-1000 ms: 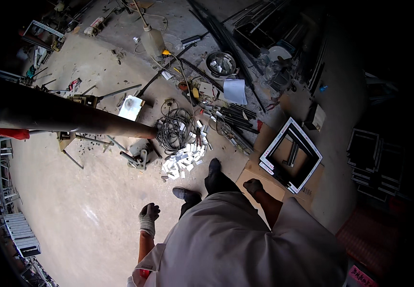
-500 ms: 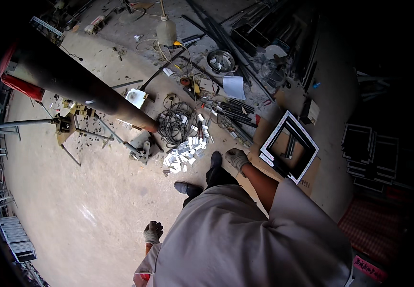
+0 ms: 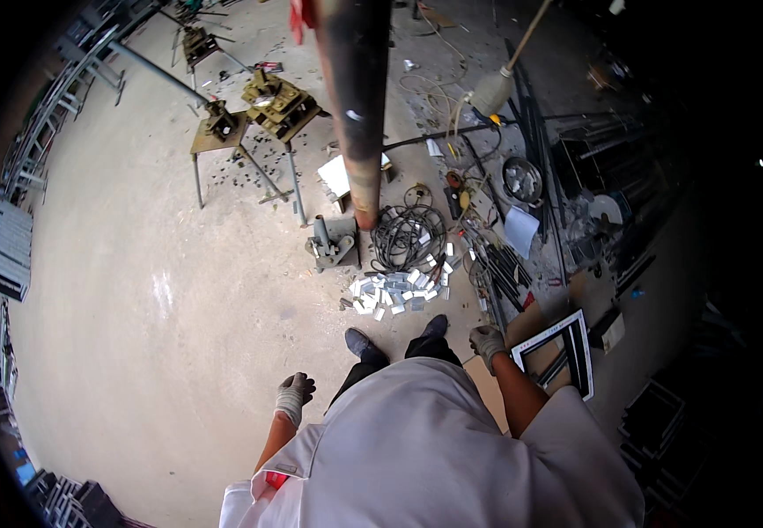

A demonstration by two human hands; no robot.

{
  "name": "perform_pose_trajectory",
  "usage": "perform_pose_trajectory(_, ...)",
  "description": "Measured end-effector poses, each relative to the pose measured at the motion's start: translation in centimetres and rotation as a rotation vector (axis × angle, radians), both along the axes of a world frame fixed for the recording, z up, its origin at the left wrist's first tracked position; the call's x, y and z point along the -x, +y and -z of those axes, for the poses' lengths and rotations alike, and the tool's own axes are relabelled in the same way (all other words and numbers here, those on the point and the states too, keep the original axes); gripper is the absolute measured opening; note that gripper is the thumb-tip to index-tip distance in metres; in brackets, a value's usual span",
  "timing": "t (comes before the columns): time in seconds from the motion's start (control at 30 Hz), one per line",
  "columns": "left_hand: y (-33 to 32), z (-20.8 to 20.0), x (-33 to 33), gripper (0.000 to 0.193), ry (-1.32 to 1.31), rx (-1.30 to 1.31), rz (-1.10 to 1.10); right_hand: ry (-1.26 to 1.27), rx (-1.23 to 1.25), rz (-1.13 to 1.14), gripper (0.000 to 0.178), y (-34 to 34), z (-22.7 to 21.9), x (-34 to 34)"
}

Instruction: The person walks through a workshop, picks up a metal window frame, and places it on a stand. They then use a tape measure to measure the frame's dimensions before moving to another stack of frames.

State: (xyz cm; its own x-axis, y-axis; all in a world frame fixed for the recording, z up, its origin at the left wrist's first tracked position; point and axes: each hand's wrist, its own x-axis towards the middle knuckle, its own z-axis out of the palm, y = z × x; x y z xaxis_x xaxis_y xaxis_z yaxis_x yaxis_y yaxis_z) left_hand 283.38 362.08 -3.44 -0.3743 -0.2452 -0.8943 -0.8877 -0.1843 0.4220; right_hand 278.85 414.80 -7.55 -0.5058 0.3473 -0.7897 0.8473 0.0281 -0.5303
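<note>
My left hand (image 3: 294, 396), in a grey knit work glove with dark fingertips, hangs over the concrete floor to the left of my body. Its fingers are loosely bent and a little apart, with nothing seen in them. On the other side, my right hand (image 3: 487, 344), gloved the same way, is curled closed and no object shows in it. It is nearest to a white-edged rectangular frame (image 3: 586, 356) lying on cardboard (image 3: 483, 380). Ahead of my shoes lies a heap of small silvery-white metal pieces (image 3: 390, 292), beside a coil of dark cable (image 3: 406, 238).
A dark upright post (image 3: 357, 114) stands ahead, with a grey metal machine part (image 3: 333, 245) at its foot. Farther left are metal work stands (image 3: 280, 104) on legs. A round pan (image 3: 522, 179), a white sheet (image 3: 520, 231) and long dark bars (image 3: 547, 167) lie at right.
My view has swung left, so the post and floor items appear farther right. My left hand has come forward beside my body. Both hands look free of objects in both frames.
</note>
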Motion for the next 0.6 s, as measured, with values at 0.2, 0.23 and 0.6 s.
perform_pose_trajectory(0.2,-2.5,-0.5,-1.2,0.033,-0.002,0.042,-0.086,0.029,0.014,-0.058,0.009,-4.3,-0.2,3.7)
perform_pose_trajectory(0.23,-3.2,-0.4,-1.7,0.035,0.001,0.035,-0.116,0.021,0.024,-0.107,0.009,-5.1,-0.1,4.5)
perform_pose_trajectory(0.6,-9.0,0.1,-10.0,0.033,-0.013,0.079,-0.436,0.065,0.003,-0.434,0.017,-17.1,-0.2,12.7)
